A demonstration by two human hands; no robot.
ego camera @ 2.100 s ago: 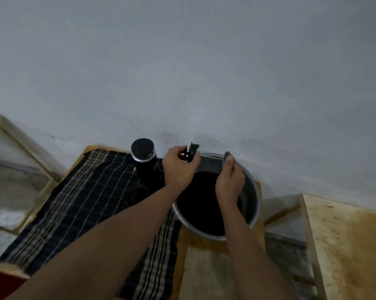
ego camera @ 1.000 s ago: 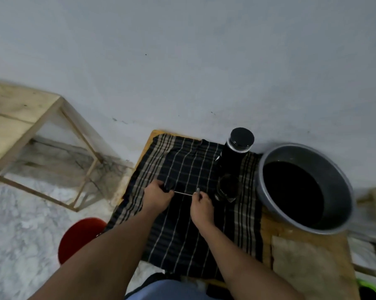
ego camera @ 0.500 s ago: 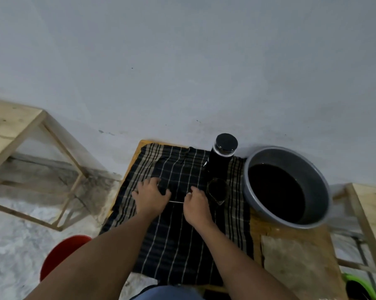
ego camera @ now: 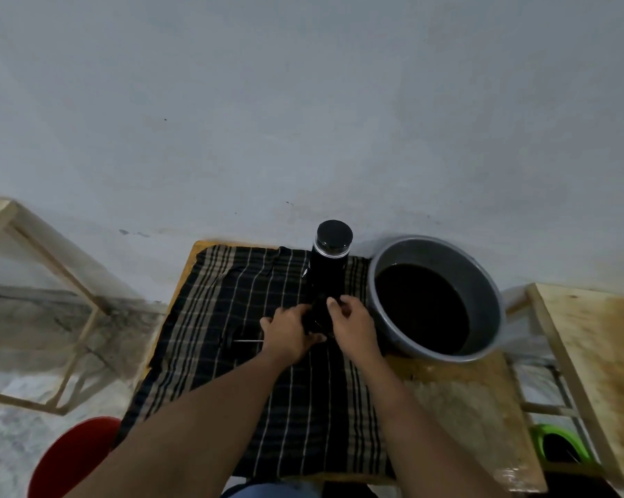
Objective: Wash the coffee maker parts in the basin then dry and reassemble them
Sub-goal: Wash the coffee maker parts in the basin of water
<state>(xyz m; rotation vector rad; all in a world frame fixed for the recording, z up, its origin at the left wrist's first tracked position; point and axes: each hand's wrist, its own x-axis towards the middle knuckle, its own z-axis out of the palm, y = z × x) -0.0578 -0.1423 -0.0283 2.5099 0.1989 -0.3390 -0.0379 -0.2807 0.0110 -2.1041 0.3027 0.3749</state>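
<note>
Checked cloth covers the tabletop beside the basin; left grip and right grip both clasp a small dark part over the cloth; probably light, stiff and wet-slick; best held by its rim.

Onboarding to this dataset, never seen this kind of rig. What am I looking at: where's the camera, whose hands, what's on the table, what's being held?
There is no robot here. A person wears one wide-angle camera on the head, so the single head view looks forward and down along the forearms. The left hand and right hand meet over a dark checked cloth spread on a wooden table. Together the hands hold a small dark part, which is too dark to name more exactly. Just behind it stands a tall black cylinder with a lid, likely the coffee maker body. To the right sits a grey metal basin holding dark liquid. Left of the hands, a thin metal rod lies on the cloth.
</note>
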